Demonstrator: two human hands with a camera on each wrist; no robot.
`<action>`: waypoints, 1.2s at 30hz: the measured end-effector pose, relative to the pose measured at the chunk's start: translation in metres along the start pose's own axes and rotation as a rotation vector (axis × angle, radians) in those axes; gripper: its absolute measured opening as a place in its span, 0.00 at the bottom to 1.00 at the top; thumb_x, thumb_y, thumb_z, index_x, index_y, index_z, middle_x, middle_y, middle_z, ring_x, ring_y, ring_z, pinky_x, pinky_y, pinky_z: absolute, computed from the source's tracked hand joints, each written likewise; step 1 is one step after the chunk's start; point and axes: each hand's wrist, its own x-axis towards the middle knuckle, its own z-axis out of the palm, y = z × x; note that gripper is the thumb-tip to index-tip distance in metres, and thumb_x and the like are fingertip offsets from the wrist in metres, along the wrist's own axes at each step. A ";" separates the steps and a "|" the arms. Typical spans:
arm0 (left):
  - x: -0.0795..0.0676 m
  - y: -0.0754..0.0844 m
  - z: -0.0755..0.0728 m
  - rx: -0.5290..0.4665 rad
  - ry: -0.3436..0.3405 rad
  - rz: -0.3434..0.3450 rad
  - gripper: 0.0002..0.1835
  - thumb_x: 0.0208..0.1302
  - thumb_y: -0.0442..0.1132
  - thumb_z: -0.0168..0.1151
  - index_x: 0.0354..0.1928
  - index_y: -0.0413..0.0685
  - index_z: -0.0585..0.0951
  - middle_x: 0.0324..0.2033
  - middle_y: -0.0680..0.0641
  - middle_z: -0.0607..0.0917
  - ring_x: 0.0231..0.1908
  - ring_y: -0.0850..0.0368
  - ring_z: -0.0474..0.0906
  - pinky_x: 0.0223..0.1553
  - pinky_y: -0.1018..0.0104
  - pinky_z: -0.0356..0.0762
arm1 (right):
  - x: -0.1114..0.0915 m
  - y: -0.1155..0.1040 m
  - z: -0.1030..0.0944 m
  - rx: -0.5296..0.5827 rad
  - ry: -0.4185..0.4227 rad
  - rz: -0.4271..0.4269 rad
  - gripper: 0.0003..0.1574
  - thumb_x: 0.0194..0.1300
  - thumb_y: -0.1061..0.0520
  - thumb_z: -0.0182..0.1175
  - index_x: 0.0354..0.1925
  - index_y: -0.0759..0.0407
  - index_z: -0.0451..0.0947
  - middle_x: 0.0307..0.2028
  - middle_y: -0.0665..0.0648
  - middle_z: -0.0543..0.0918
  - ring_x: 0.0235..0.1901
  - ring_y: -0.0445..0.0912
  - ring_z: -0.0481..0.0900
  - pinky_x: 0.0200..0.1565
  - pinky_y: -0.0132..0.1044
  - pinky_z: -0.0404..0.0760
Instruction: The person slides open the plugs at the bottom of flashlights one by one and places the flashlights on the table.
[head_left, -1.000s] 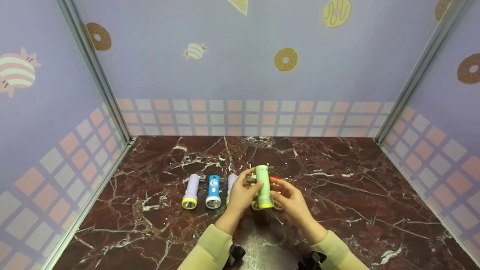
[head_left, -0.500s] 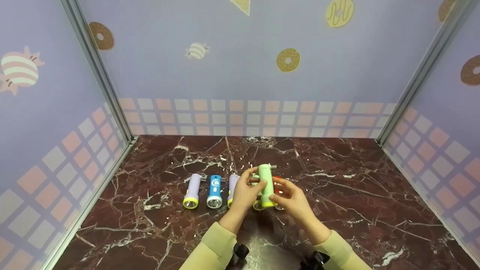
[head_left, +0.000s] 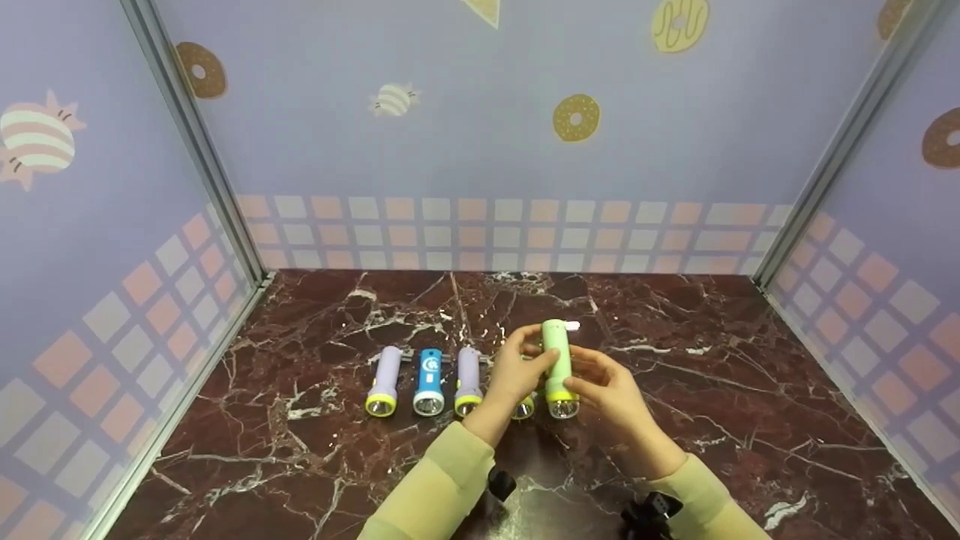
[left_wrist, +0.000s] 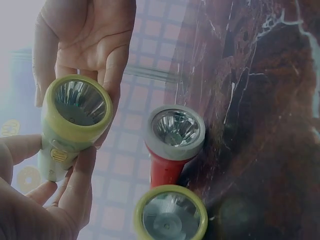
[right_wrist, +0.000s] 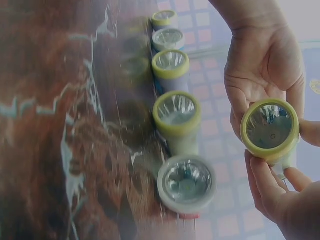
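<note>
Both hands hold a green flashlight (head_left: 556, 352) with a yellow rim, raised above the table, its lens toward the person. In the head view the left hand (head_left: 521, 375) grips its body from the left, thumb on the front. The right hand (head_left: 619, 394) pinches it near the lens end. A short pale piece juts from the flashlight's top right. A yellow slide switch (left_wrist: 60, 156) shows on its side in the left wrist view. Behind the hands, a red flashlight (left_wrist: 166, 170) with a white rim and another green flashlight (right_wrist: 177, 117) lie on the table.
Left of the hands lie a lilac flashlight (head_left: 386, 371), a blue flashlight (head_left: 430, 375) and a second lilac flashlight (head_left: 468, 371), all in one row, lenses toward the person. The dark marbled table (head_left: 262, 420) is bounded by patterned walls (head_left: 480, 150).
Both hands have moved right with the green flashlight. Its lens has tipped up into view. More of the second lilac flashlight shows now, while the red one has become hidden in the head view.
</note>
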 end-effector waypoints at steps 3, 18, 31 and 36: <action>0.002 0.000 0.005 0.012 -0.003 -0.013 0.27 0.61 0.34 0.71 0.63 0.42 0.78 0.39 0.40 0.85 0.32 0.57 0.79 0.36 0.56 0.88 | -0.001 0.001 -0.005 0.016 0.012 0.041 0.38 0.66 0.65 0.65 0.71 0.71 0.66 0.61 0.75 0.79 0.45 0.41 0.86 0.46 0.38 0.89; 0.013 0.002 0.028 0.090 -0.022 -0.015 0.28 0.62 0.36 0.71 0.64 0.41 0.77 0.40 0.41 0.85 0.35 0.55 0.81 0.37 0.59 0.89 | 0.005 0.005 -0.027 0.113 0.050 0.126 0.38 0.66 0.68 0.62 0.72 0.70 0.64 0.58 0.65 0.81 0.48 0.43 0.84 0.49 0.37 0.88; 0.013 0.000 0.043 0.097 -0.078 -0.046 0.31 0.63 0.34 0.69 0.69 0.42 0.74 0.45 0.39 0.86 0.38 0.54 0.85 0.38 0.63 0.88 | 0.006 0.010 -0.046 0.095 0.057 0.164 0.40 0.68 0.66 0.62 0.74 0.70 0.61 0.59 0.65 0.80 0.47 0.41 0.85 0.48 0.34 0.87; 0.008 -0.004 0.052 0.133 -0.115 -0.045 0.33 0.61 0.34 0.69 0.70 0.39 0.73 0.50 0.37 0.87 0.41 0.52 0.86 0.38 0.64 0.88 | 0.006 0.015 -0.057 0.137 0.038 0.191 0.41 0.69 0.67 0.60 0.75 0.71 0.58 0.62 0.67 0.77 0.47 0.41 0.85 0.48 0.33 0.87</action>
